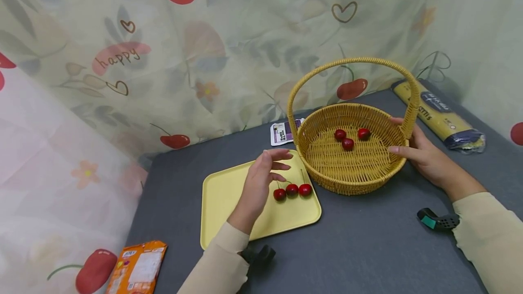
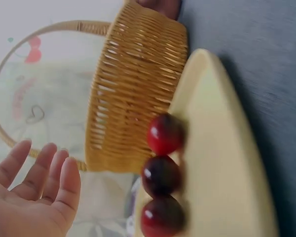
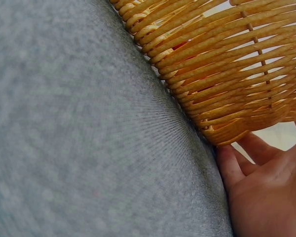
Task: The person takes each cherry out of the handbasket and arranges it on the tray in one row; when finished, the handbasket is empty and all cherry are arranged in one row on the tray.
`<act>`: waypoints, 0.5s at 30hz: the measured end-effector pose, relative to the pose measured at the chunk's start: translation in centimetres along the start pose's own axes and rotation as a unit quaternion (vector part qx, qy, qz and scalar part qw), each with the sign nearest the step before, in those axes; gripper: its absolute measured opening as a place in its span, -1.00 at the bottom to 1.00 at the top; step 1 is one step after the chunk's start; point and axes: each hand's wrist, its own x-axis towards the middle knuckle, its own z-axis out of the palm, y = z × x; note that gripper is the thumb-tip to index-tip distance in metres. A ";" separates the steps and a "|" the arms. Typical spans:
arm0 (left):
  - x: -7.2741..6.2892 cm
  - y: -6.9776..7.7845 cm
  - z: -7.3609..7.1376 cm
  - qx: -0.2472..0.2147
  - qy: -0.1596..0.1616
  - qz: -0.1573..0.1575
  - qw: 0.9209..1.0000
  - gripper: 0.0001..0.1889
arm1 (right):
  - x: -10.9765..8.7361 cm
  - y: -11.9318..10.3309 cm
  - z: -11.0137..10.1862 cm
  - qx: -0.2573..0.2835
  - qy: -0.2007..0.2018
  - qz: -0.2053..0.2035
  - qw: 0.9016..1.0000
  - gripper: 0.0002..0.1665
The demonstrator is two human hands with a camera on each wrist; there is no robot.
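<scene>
A yellow wicker basket (image 1: 351,183) with a tall arched handle stands on the grey cloth, holding three dark red cherries (image 1: 347,144). My right hand (image 1: 429,155) grips its right side near the handle's foot, thumb over the rim; the right wrist view has fingers (image 3: 229,165) against the weave. Left of the basket is a pale yellow tray (image 1: 222,194) with three more cherries (image 1: 292,190) in a row near its right end. Over the tray hovers my left hand (image 1: 257,183), holding nothing, fingers loosely extended toward the basket. In the left wrist view its palm (image 2: 34,207) shows beside those cherries.
Behind the basket at right lies a yellow and blue packet (image 1: 439,112). A small white and purple pouch (image 1: 282,134) sits behind the tray. An orange packet (image 1: 139,267) rests at the front left edge. Printed curtains (image 1: 245,58) enclose the table's back and sides.
</scene>
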 end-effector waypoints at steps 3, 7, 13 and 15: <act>1.1 0.7 0.7 -0.004 -0.021 0.016 1.000 -0.29 | 0.0 0.0 0.0 0.001 -0.001 0.000 1.000 -0.15; 2.6 1.2 1.7 -0.020 -0.046 0.025 0.998 -0.20 | 0.0 0.0 0.0 0.002 -0.001 -0.002 1.000 -0.15; 4.6 1.4 3.4 -0.049 -0.068 0.016 0.996 -0.01 | -0.1 0.1 0.0 0.015 -0.007 -0.015 1.000 -0.13; 5.2 1.4 3.9 -0.047 -0.073 0.011 0.996 0.00 | -0.1 0.1 -0.1 0.018 -0.009 -0.019 1.000 -0.13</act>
